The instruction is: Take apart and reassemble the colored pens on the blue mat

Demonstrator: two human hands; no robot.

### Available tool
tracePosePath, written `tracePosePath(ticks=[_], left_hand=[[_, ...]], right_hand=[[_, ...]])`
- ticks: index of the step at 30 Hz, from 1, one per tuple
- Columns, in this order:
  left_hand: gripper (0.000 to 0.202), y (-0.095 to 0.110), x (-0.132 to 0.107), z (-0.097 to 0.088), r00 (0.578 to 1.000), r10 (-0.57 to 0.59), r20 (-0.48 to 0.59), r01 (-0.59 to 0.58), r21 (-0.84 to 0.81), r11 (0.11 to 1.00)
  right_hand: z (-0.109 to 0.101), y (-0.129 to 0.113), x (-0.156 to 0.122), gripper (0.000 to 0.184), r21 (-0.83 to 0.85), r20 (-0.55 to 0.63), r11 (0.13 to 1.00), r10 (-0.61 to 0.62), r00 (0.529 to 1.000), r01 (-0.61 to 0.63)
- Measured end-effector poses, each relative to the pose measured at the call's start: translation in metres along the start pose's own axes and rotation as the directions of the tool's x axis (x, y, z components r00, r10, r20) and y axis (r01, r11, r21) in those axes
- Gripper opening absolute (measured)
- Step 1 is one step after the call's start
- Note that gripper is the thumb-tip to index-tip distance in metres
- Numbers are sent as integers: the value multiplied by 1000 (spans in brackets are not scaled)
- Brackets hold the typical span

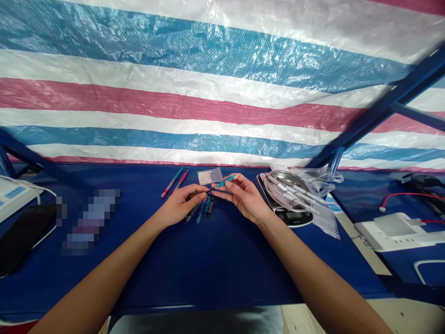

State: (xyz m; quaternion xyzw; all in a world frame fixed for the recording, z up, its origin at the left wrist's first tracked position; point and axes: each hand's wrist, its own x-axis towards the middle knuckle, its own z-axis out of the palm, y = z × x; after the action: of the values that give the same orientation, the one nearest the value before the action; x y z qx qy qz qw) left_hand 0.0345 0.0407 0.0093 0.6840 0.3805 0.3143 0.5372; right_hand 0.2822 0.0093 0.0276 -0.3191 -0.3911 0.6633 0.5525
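Observation:
Between my two hands, above the blue table, is a pen with a bright teal barrel (226, 181) and a dark end. My right hand (245, 197) pinches the teal part between thumb and fingers. The fingertips of my left hand (184, 204) are closed on the dark end; whether the two parts are joined I cannot tell. Just below lie several teal and black pens or pen parts (205, 208), partly covered by my hands. To the left, a teal-and-red pen (171, 183) and a pink pen (180, 182) lie side by side.
Behind my hands lies a clear bag of small white pieces (209, 176). At right, a black kitchen scale (295, 218) carries a metal bowl (302, 185) with plastic-wrapped white items. A dark phone (24, 236) and white device (17, 197) are left, a white charger (396, 232) far right.

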Motion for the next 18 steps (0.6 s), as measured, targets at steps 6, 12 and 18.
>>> tracePosePath(ticks=[6,12,18], left_hand=[[40,8,0,-7,999,-15,37,17,-62,998],[55,6,3,-9,997,-56,-53,42,-232,972],[68,1,7,-3,946,-180,-268,31,-480,877]], right_hand=[[-8,0,0,33,-204,-12,979,-27,1000,24],[-6,-2,-2,29,-342,128,940,33,991,13],[0,9,0,32,-383,69,920,-61,996,83]])
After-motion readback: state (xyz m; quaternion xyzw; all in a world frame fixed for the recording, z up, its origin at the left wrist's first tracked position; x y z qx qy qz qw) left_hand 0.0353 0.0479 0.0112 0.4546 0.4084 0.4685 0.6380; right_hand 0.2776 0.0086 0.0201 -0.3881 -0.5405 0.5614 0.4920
